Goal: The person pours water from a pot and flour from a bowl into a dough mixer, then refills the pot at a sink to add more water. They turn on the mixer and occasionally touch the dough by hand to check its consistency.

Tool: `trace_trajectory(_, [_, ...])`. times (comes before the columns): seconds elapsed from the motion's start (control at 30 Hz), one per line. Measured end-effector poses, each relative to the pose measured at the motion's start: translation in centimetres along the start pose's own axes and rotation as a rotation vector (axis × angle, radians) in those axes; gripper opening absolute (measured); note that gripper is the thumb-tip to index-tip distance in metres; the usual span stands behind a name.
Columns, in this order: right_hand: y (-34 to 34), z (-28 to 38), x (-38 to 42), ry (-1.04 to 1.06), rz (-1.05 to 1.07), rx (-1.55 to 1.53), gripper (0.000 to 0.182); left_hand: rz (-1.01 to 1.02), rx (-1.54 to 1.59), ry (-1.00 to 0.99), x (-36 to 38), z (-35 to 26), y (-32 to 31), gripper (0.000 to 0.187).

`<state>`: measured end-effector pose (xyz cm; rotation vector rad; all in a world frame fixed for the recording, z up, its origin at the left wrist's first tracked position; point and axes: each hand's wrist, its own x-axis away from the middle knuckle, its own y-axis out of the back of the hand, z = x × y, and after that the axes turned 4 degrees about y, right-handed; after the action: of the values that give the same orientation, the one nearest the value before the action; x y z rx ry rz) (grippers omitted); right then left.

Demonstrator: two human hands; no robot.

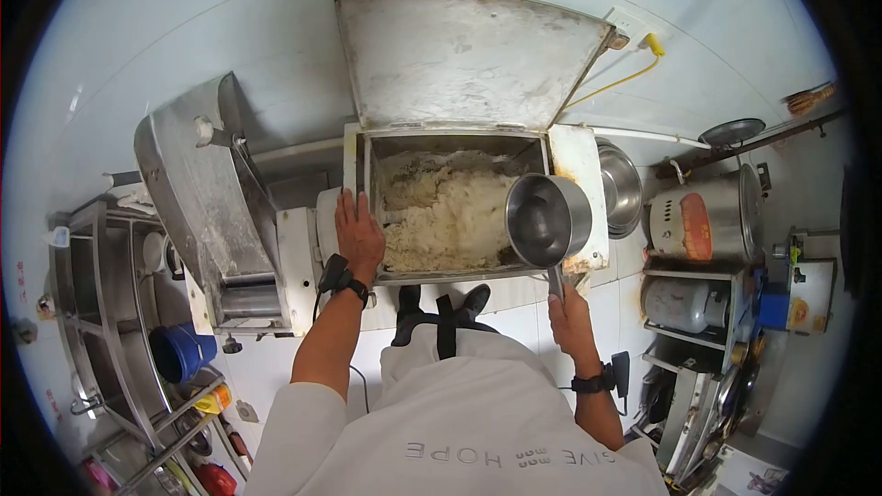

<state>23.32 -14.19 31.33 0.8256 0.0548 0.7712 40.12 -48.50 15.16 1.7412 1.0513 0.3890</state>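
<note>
In front of me is a dough mixer, its bin (441,277) holding pale, crumbly flour dough (441,207). My left hand (359,237) lies flat with fingers stretched along the bin's left edge. Wrapped round the handle of a round metal dipper (549,220), my right hand (571,320) keeps it above the bin's right side. The dipper's bowl faces up toward me, and its grey inside shows no clear contents. Behind the bin, the mixer's metal lid (459,60) stands raised against the wall.
A dough roller machine (207,188) adjoins on the left, with a blue bucket (182,352) below it. Metal bowls (620,186) sit right of the bin. Farther right are a large steel pot (703,219) and a gas cylinder (675,303). A yellow cable (611,83) runs behind the lid.
</note>
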Motion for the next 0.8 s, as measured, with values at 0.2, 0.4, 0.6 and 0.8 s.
trace_trajectory(0.2, [0.0, -0.5, 0.1, -0.027, 0.016, 0.028, 0.016, 0.008, -0.02, -0.004, -0.1, 0.1, -0.2, 0.05])
trace_trajectory(0.4, [-1.1, 0.2, 0.3, 0.073, 0.05, 0.044, 0.016, 0.018, -0.046, -0.01, -0.1, 0.2, -0.5, 0.049])
trace_trajectory(0.6, [-0.6, 0.2, 1.0, 0.035, 0.115, 0.027, 0.017, 0.025, -0.037, 0.013, 0.0, 0.1, -0.4, 0.048])
trace_trajectory(0.8, [0.1, -1.4, 1.1, 0.05, 0.031, 0.147, 0.02, 0.035, -0.032, 0.017, 0.0, 0.1, -0.4, 0.049])
